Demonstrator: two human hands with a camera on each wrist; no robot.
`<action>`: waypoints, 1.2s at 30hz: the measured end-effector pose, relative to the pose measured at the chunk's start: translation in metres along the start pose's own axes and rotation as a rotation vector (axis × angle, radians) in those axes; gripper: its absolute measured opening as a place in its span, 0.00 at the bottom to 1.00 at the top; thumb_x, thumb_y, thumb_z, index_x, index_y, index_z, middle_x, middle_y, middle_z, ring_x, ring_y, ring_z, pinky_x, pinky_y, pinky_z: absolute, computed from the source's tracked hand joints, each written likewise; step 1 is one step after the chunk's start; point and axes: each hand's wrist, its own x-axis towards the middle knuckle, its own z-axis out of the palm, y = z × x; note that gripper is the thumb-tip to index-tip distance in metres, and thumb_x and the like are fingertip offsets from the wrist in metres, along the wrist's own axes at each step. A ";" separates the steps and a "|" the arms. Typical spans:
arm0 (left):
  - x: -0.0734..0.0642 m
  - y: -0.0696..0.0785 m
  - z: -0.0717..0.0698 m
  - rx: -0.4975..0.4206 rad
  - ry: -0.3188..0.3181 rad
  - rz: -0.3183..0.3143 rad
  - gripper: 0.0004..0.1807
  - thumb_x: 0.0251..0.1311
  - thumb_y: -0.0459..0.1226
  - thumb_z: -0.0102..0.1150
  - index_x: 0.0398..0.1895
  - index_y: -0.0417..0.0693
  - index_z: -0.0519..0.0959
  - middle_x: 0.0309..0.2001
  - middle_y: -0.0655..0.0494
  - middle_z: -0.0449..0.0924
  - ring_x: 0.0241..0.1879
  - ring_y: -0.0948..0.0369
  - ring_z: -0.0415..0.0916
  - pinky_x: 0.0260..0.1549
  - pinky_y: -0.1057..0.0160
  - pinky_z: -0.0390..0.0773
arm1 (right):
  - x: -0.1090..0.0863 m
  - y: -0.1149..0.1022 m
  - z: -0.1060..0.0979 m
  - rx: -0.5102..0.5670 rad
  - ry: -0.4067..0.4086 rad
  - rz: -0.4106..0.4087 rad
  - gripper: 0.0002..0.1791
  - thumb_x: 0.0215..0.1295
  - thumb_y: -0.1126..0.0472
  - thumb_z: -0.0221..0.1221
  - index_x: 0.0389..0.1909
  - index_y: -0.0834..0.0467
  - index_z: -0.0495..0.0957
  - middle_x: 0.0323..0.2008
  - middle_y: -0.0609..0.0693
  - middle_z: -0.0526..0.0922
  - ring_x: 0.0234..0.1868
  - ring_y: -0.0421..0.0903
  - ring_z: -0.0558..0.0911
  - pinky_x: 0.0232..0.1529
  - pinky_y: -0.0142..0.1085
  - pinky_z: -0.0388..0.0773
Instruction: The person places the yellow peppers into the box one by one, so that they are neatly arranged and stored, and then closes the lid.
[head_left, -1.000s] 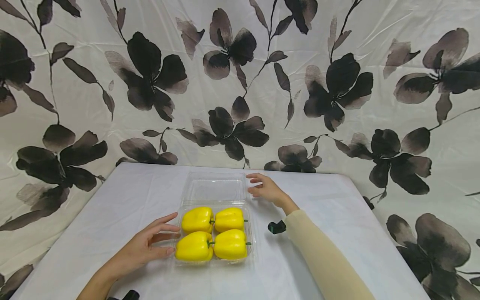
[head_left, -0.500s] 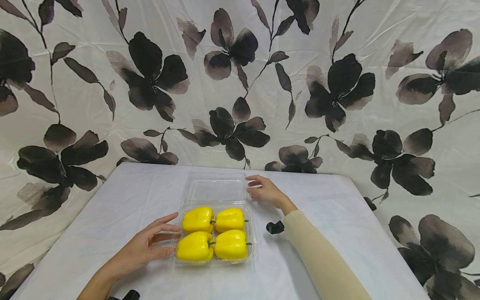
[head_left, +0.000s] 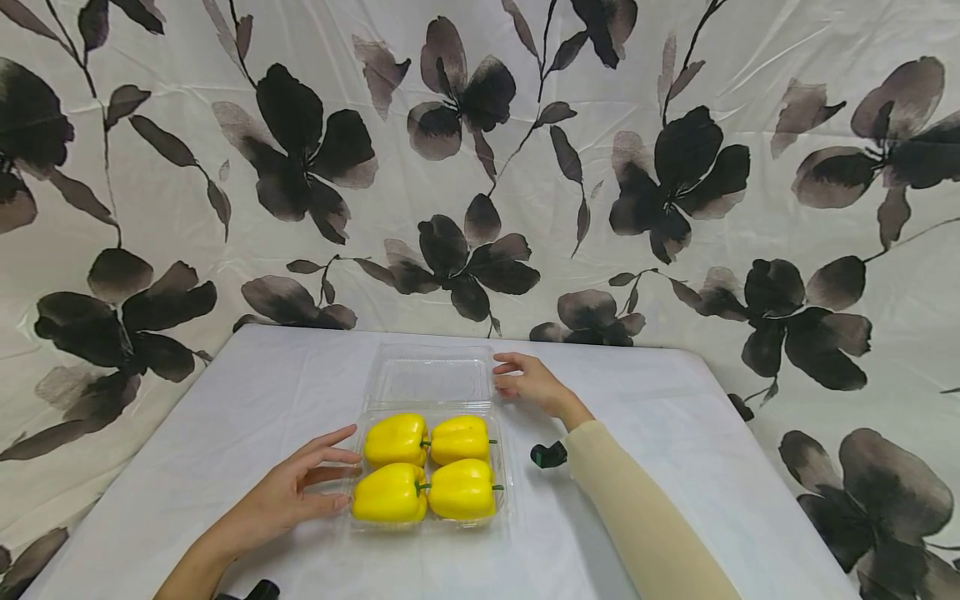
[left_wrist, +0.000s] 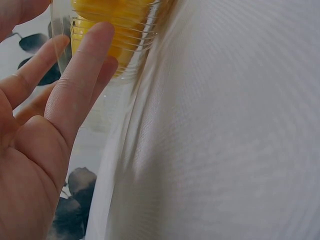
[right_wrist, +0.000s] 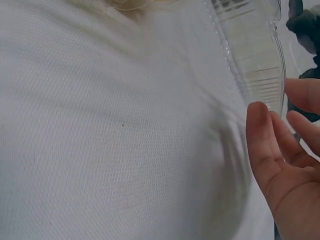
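Observation:
A clear plastic clamshell container (head_left: 501, 500) lies opened flat on the white-covered table, its lid (head_left: 431, 379) folded back on the far side. Several yellow bell peppers (head_left: 462, 489) sit in its base in two rows, green stems pointing right. My left hand (head_left: 281, 500) is at the base's left side, fingers spread; in the left wrist view its fingertips (left_wrist: 102, 32) overlap the ribbed wall. At the lid's right edge is my right hand (head_left: 536, 385), fingers loosely bent. In the right wrist view, its fingertips (right_wrist: 258, 110) are right at the lid's ribbed side.
The table (head_left: 637, 400) has a white cloth, with open surface on both sides of the container. Behind it hangs a white curtain (head_left: 562, 275) with dark flowers. A black strap piece (head_left: 549, 455) shows by the right sleeve (head_left: 637, 508), another black piece (head_left: 262, 590) below the left wrist.
My right hand and forearm have shifted very slightly in the head view. The left hand, the peppers and the container stay where they were.

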 end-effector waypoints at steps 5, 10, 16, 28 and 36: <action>0.000 -0.004 0.000 -0.011 0.000 -0.003 0.26 0.64 0.39 0.75 0.64 0.49 0.80 0.84 0.44 0.51 0.66 0.43 0.78 0.60 0.67 0.81 | 0.002 0.000 0.000 0.005 -0.002 0.016 0.33 0.74 0.65 0.63 0.78 0.59 0.67 0.65 0.58 0.80 0.53 0.49 0.86 0.60 0.41 0.85; 0.000 -0.005 0.000 -0.020 -0.001 0.016 0.25 0.64 0.38 0.75 0.64 0.48 0.80 0.84 0.43 0.52 0.65 0.46 0.79 0.59 0.67 0.81 | 0.003 0.001 -0.001 0.010 -0.005 0.035 0.34 0.74 0.64 0.64 0.79 0.60 0.66 0.65 0.58 0.80 0.49 0.47 0.86 0.59 0.40 0.85; -0.001 -0.003 0.000 -0.025 -0.009 0.043 0.24 0.66 0.37 0.74 0.63 0.46 0.79 0.84 0.39 0.51 0.65 0.37 0.77 0.58 0.68 0.82 | 0.002 -0.001 -0.001 0.023 -0.009 0.019 0.35 0.74 0.66 0.64 0.79 0.60 0.66 0.64 0.58 0.80 0.48 0.46 0.86 0.56 0.37 0.85; 0.000 -0.003 0.000 -0.005 0.001 0.010 0.24 0.65 0.39 0.74 0.63 0.48 0.80 0.84 0.42 0.52 0.66 0.37 0.76 0.59 0.63 0.84 | 0.000 -0.007 -0.002 0.060 0.016 -0.019 0.36 0.72 0.69 0.65 0.79 0.58 0.67 0.64 0.59 0.79 0.52 0.49 0.85 0.59 0.41 0.86; 0.000 -0.003 0.000 -0.006 0.001 -0.012 0.25 0.65 0.40 0.75 0.63 0.49 0.80 0.84 0.44 0.52 0.67 0.40 0.77 0.61 0.56 0.83 | -0.003 -0.010 -0.003 0.060 0.028 -0.071 0.36 0.71 0.71 0.65 0.78 0.57 0.69 0.64 0.60 0.78 0.50 0.50 0.86 0.58 0.43 0.86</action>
